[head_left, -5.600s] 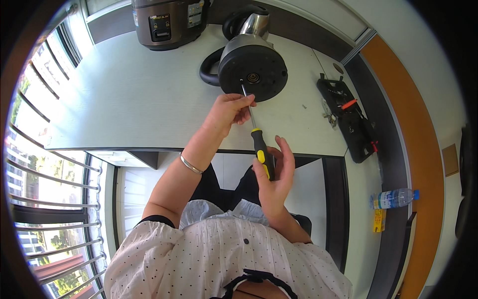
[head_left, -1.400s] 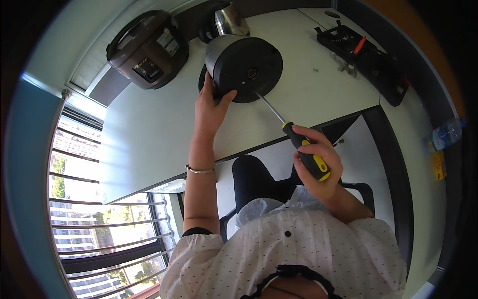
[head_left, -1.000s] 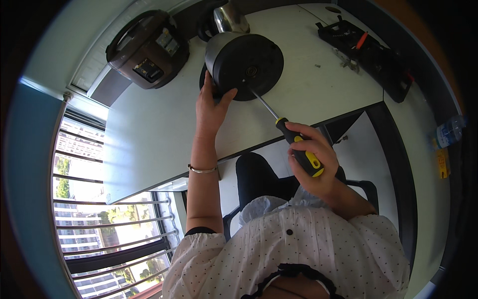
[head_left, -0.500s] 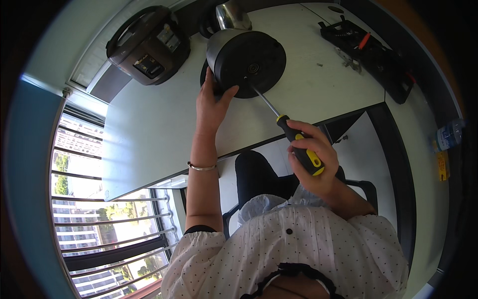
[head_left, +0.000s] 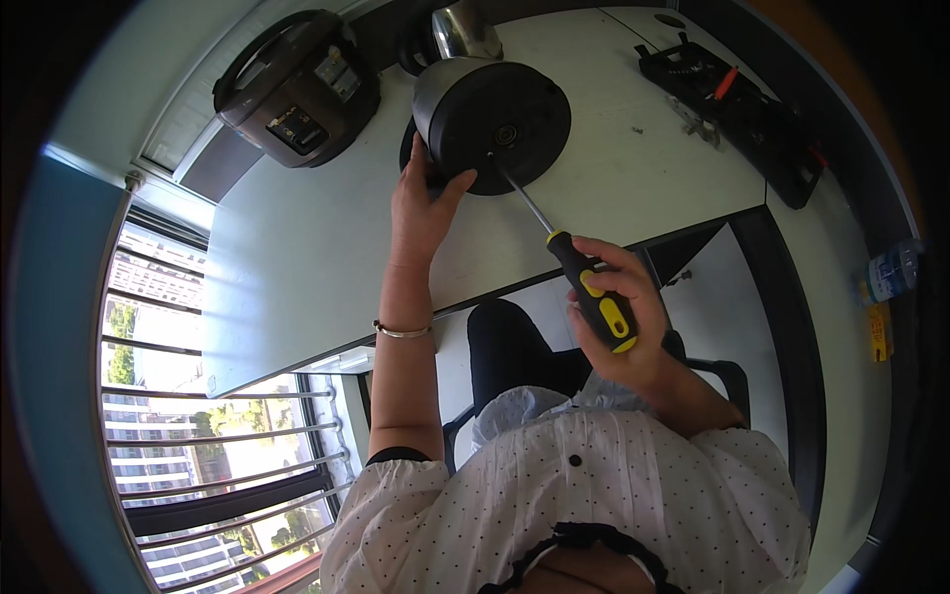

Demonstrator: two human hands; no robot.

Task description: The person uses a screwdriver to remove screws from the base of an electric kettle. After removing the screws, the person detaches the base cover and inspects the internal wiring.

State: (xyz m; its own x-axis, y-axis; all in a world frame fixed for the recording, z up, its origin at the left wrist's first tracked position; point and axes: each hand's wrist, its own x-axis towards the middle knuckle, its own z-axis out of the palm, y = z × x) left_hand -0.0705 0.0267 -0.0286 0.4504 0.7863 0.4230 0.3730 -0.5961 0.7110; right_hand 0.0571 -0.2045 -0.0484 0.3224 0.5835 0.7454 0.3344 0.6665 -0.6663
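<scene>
On the far side of the desk (head_left: 297, 267), the left hand (head_left: 424, 203) clamps the rim of a kettle (head_left: 492, 124) tipped onto its side. The right hand (head_left: 618, 322) is wrapped around a screwdriver (head_left: 584, 282) whose tip meets the base. This looks like screw work; next, steady turning with firm bracing.

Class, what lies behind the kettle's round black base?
Behind the base, the kettle's shiny steel body and a dark handle show. The base covers the rest of the kettle.
</scene>
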